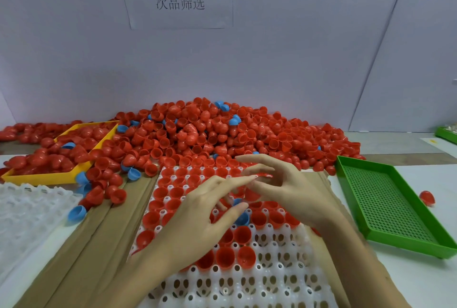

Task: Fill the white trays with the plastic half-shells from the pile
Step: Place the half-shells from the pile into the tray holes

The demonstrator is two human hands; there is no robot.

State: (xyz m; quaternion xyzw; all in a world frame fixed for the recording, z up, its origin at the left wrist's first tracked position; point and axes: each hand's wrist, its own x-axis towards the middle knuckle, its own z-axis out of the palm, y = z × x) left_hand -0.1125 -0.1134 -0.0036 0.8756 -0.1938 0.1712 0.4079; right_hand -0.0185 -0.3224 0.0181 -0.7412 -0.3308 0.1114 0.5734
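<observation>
A white table [408, 280] is seen, with brown cardboard [99, 233] laid flat across its middle. On these surfaces are set a white tray [247, 283], a second white tray [24, 211], a yellow tray [49, 177], a green perforated tray [385, 203], and a pile of half-shells [197, 134].

At frame centre, the left hand [197, 218] and right hand [291, 189] hover with fingers spread over a white tray [247, 280] partly filled with red half-shells [173, 192]. The pile [197, 132] lies behind, a yellow tray [42, 176] at left, a green tray [385, 203] at right.
</observation>
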